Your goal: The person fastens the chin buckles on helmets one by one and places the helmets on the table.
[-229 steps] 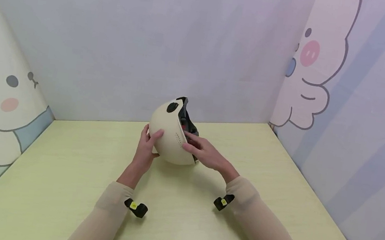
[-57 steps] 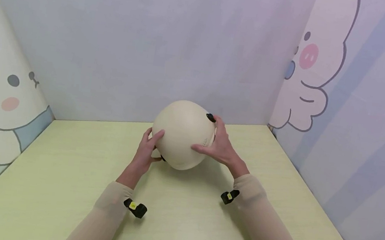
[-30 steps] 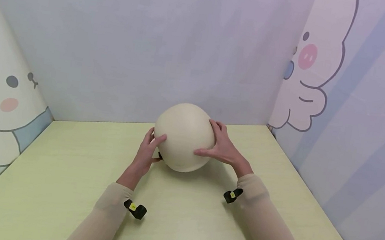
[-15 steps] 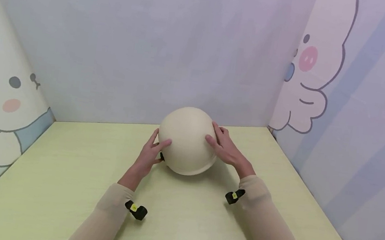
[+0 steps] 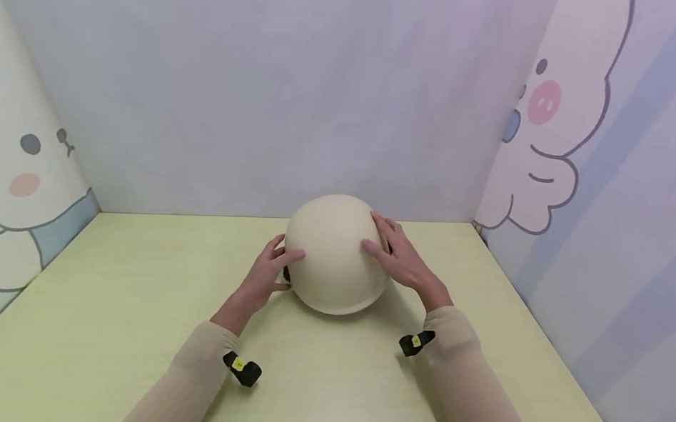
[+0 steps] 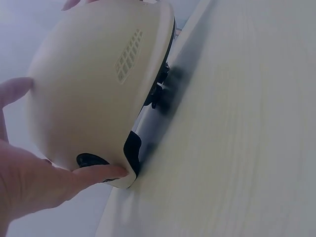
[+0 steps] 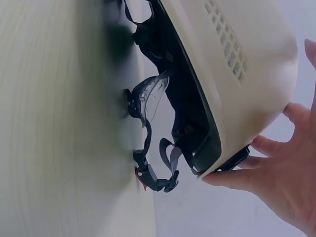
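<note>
A cream-coloured helmet (image 5: 335, 254) is held dome up between both hands, close over the table. My left hand (image 5: 264, 274) grips its left side, thumb on the shell and one finger along the lower rim by a black oval fitting (image 6: 91, 160). On the other side my right hand (image 5: 401, 257) holds the shell, with fingers spread round to the rim in the right wrist view. That view shows the helmet tilted, its dark inside partly visible. Black chin straps with a buckle (image 7: 148, 177) and a red tab hang beneath it at the tabletop.
The pale wooden table (image 5: 312, 395) extends around the helmet. A grey cloth backdrop (image 5: 305, 76) rises right behind it, and side panels with cartoon animals (image 5: 557, 126) flank the table. A small black wrist camera (image 5: 242, 369) sits on each sleeve.
From lying sideways with its opening to the right, the helmet has been turned dome up. It has shifted slightly right and nearer, both hands moving along; the right hand now grips the outer shell.
</note>
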Motion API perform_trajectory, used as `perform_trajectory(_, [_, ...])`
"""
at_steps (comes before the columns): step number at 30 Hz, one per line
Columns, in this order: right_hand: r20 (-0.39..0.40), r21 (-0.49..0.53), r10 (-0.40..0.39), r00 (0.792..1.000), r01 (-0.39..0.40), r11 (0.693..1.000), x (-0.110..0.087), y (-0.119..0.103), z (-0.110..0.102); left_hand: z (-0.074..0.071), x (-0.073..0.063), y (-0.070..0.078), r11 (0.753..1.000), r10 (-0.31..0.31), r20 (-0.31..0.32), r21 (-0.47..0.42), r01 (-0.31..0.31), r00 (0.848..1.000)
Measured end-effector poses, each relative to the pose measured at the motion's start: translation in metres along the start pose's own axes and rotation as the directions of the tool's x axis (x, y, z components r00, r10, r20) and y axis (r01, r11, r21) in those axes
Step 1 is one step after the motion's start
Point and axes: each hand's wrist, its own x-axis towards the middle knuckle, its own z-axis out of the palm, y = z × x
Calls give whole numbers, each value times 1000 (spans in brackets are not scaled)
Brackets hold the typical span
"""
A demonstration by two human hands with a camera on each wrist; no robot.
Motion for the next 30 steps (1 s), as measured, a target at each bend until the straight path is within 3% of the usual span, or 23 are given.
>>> perform_trajectory(12, [30, 68, 23, 999, -25, 997, -2, 7, -3, 0, -1, -4, 1000, 12, 8, 25, -13, 1000])
perform_trajectory(21, [63, 6, 28, 998, -28, 1000, -1, 12, -3, 3, -3, -5, 997, 13, 0, 75, -13, 1000])
perform_trajectory(30, [70, 23, 24, 997, -26, 999, -1, 15, 0, 5, -4, -3, 996, 10, -16, 92, -9, 1000])
